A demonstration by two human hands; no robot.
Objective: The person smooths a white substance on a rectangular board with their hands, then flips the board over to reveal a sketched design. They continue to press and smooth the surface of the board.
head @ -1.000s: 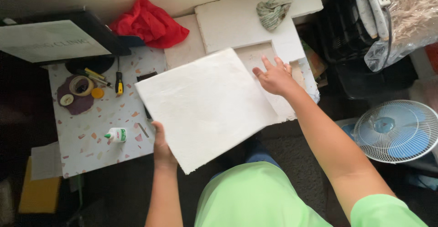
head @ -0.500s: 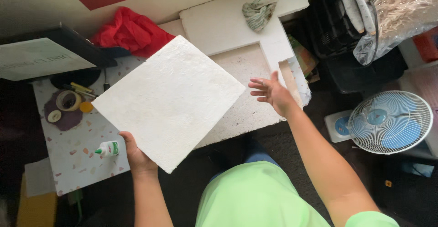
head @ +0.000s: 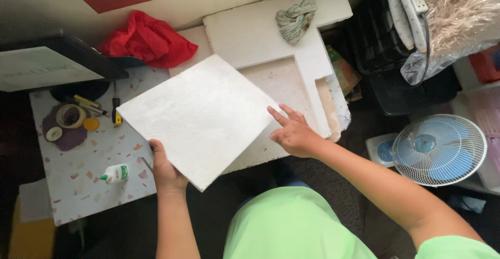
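A square white textured sheet (head: 200,114) is held up, tilted, above the work area. My left hand (head: 164,168) grips its lower left edge from underneath. My right hand (head: 292,131) is at the sheet's right corner with fingers spread, fingertips touching or just at its edge. Under the sheet lies a white foam board (head: 271,35) with a shallow recessed panel (head: 284,84). A crumpled greenish rag (head: 295,19) rests on the foam board's far part.
A speckled board (head: 83,178) at left carries a small glue bottle (head: 115,174), a tape roll (head: 71,115) and a screwdriver (head: 115,110). A red cloth (head: 148,40) lies behind. A small fan (head: 438,148) stands at right beside dark bins (head: 388,56).
The sheet was lifted off the foam board by my left hand and tilted. My right hand left it, hovered apart, then came back to its right corner.
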